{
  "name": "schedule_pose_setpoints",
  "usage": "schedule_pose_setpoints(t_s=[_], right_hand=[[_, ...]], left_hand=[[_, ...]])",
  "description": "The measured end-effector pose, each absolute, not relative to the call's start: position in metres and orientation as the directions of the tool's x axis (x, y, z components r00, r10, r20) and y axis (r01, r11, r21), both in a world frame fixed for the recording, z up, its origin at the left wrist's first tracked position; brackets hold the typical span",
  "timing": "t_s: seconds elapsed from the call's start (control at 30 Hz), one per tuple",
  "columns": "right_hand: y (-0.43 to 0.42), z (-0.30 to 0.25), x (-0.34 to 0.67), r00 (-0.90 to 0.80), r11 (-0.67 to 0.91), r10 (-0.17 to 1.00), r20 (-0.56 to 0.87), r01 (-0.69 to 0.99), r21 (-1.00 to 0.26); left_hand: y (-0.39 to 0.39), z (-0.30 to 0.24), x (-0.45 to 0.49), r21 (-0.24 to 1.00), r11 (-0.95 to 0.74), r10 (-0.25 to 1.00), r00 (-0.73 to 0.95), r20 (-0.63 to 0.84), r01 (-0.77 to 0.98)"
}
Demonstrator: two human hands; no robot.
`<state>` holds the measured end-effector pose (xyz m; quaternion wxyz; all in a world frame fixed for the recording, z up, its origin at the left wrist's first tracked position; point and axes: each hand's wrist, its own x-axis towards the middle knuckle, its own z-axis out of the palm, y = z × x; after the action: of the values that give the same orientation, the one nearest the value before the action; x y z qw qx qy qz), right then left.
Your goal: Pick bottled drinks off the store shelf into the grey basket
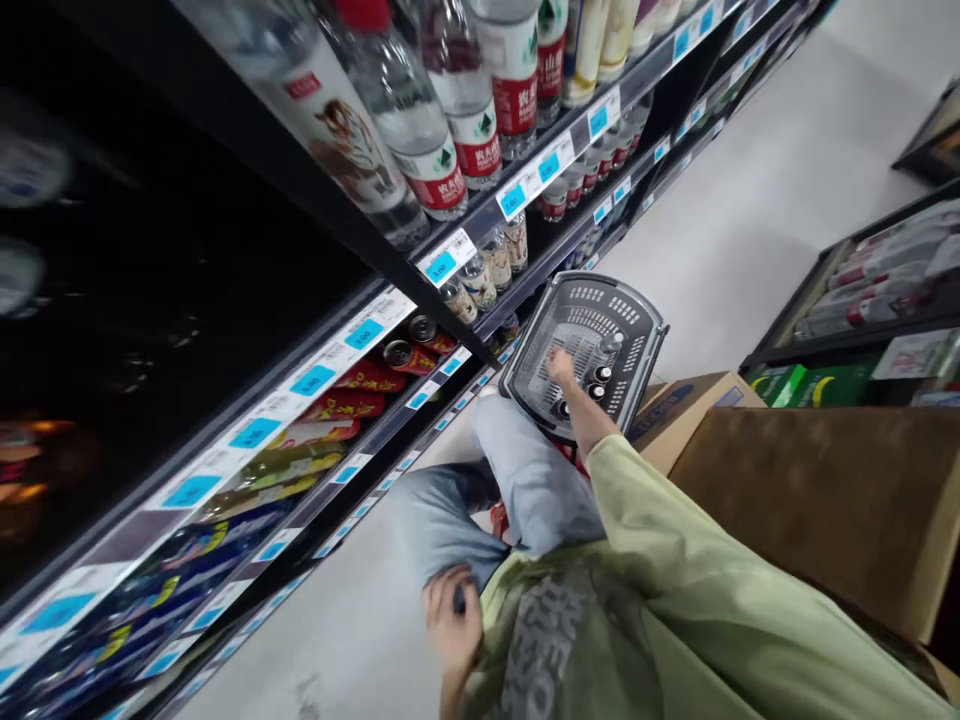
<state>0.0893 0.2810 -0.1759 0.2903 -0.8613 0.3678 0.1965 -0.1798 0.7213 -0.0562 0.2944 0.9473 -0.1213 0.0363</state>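
My right hand (559, 367) reaches down inside a grey plastic shopping basket (642, 305), fingers curled. Whether anything is in those fingers is too small to make out. Beside the hand, several dark bottles (602, 375) with round tops stand in the basket, along with a clear bottle (611, 345) near its far side. My left hand (454, 618) rests on my thigh by the jeans (427, 520), its fingers bent around a small dark object (459, 599) whose kind I cannot tell.
Shelves with water bottles (431, 140), red cans (407, 355) and price labels (311, 380) run along the left. At right are cardboard boxes (817, 490), green packages (795, 385) and a bin of bottles (885, 270). Grey floor (739, 190) lies between.
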Motion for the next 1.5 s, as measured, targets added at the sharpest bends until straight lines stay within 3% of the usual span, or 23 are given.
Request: schedule_pose_setpoints(t_s=[0.2,0.37,0.5,0.63,0.83,1.07,1.33,1.5], right_hand=[[0.395,-0.125,0.109,0.803,-0.618,-0.281,-0.525,-0.570,-0.541],[0.456,-0.080,0.077,0.858,-0.729,-0.109,-0.502,-0.413,-0.547],[0.479,-0.059,0.035,0.902,-0.820,-0.124,-0.414,-0.327,-0.469],[0.488,-0.055,0.002,0.928,-0.929,-0.137,-0.347,-0.242,-0.280],[0.488,-0.057,-0.015,0.920,-0.975,-0.125,-0.370,-0.183,-0.125],[0.498,-0.057,-0.024,0.929,-0.988,-0.091,-0.359,-0.128,-0.080],[0.509,-0.076,-0.031,0.978,-0.994,-0.055,-0.202,-0.073,-0.083],[0.507,-0.081,-0.030,0.992,-0.994,-0.044,-0.117,-0.056,-0.096]], left_hand=[[0.725,-0.055,-0.188,0.586,-0.785,-0.141,0.979,0.146,-0.201],[0.729,-0.052,-0.202,0.626,-0.760,-0.089,0.982,0.164,-0.174],[0.733,-0.047,-0.210,0.655,-0.738,-0.051,0.982,0.183,-0.161],[0.736,-0.044,-0.219,0.672,-0.725,-0.005,0.977,0.211,-0.149],[0.735,-0.022,-0.223,0.720,-0.685,0.021,0.986,0.168,-0.108],[0.742,0.063,-0.155,0.740,-0.641,-0.034,0.971,0.236,-0.203],[0.760,0.171,-0.038,0.587,-0.679,-0.089,0.843,0.531,-0.441],[0.756,0.211,0.028,0.483,-0.713,-0.124,0.769,0.627,-0.509]])
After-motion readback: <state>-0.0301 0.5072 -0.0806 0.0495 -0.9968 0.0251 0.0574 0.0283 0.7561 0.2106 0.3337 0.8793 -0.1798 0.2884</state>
